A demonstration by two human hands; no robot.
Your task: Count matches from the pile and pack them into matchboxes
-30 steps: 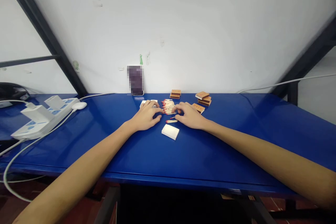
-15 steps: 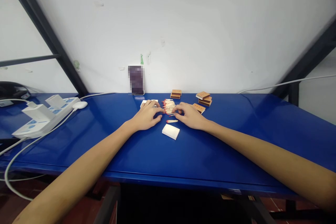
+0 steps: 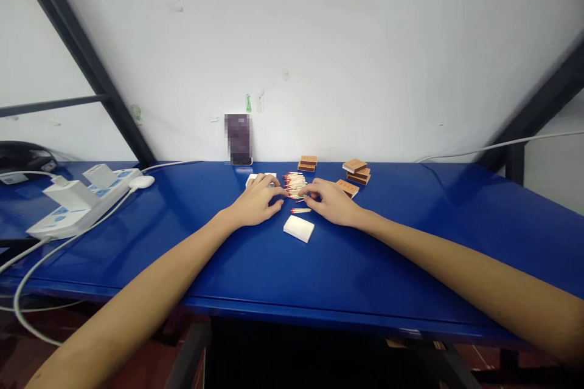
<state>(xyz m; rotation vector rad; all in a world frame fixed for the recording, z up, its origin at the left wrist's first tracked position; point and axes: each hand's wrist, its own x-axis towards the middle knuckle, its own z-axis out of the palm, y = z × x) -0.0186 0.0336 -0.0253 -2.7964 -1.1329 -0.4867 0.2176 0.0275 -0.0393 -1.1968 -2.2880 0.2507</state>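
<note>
Red-tipped matches (image 3: 295, 183) lie in a pile on the blue table (image 3: 255, 267), between my two hands. My left hand (image 3: 259, 200) rests at the pile's left side, fingers apart, its index fingertip at the match heads. Partly behind that hand is a white tray (image 3: 255, 178). On the right, my right hand (image 3: 331, 200) has its thumb and index finger apart at the ends of the matches. A few loose matches (image 3: 300, 211) lie nearer to me, just beyond a white matchbox tray (image 3: 298, 228).
Orange matchboxes stand stacked by the wall (image 3: 307, 163) and farther right (image 3: 357, 171), with another (image 3: 347, 188) behind my right hand. A phone (image 3: 239, 138) leans on the wall. A power strip (image 3: 86, 206) with plugs and white cables lies at the left.
The whole view has shifted slightly, so everything sits a little farther right. Both hands keep nearly the same pose beside the matches.
</note>
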